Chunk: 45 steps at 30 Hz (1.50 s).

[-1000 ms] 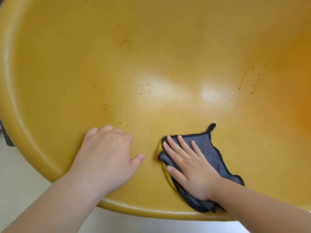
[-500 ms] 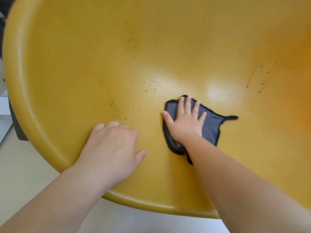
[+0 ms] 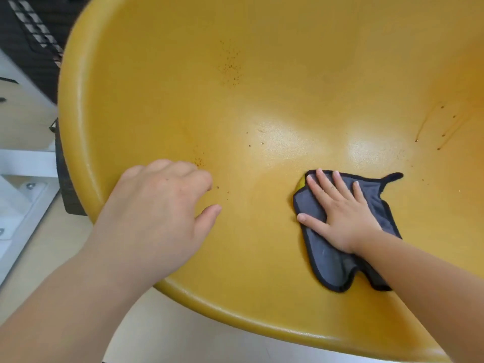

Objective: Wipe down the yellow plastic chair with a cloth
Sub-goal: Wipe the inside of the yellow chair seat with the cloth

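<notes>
The yellow plastic chair fills most of the view, its curved seat facing me. A grey cloth with a dark hem lies flat on the seat at the lower right. My right hand presses on the cloth with straight, spread fingers. My left hand rests on the seat near its left rim, fingers loosely curled and holding nothing. Small brown specks dot the upper seat, and brown streaks mark the right side.
A pale floor shows below the chair's front rim. At the left stand a white frame with bolts and a dark patterned object at the top left corner.
My right hand slid the cloth up the seat, then back down and to the right. The view shifted, showing more of the room at the left. My left hand stayed in place.
</notes>
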Motion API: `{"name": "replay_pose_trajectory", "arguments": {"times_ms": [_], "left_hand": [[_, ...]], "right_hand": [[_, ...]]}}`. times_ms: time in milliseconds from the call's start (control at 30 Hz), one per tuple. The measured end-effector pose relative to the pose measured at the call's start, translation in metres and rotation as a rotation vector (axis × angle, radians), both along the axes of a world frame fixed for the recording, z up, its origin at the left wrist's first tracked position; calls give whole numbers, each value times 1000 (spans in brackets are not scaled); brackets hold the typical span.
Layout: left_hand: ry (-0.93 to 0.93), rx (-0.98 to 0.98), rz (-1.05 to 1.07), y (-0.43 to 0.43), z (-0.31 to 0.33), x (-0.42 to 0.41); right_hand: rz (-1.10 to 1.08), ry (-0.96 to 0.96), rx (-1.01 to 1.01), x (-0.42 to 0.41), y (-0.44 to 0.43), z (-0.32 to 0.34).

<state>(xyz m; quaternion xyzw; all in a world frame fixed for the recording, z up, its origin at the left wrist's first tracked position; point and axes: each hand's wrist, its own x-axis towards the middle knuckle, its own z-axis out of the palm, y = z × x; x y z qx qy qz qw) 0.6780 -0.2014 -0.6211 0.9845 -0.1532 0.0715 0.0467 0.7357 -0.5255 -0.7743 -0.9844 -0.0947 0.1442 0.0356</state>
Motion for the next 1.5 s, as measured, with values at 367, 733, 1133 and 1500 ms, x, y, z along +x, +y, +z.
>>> {"name": "replay_pose_trajectory", "arguments": {"times_ms": [367, 733, 1133, 1500], "left_hand": [[-209, -36, 49, 18, 7, 0], [-192, -24, 2, 21, 5, 1], [-231, -183, 37, 24, 3, -1], [-384, -273, -5, 38, -1, -4]], "right_hand": [[-176, -7, 239, 26, 134, 10], [200, 60, 69, -31, 28, 11], [-313, 13, 331, 13, 164, 15], [57, 4, 95, -14, 54, 6]]}}
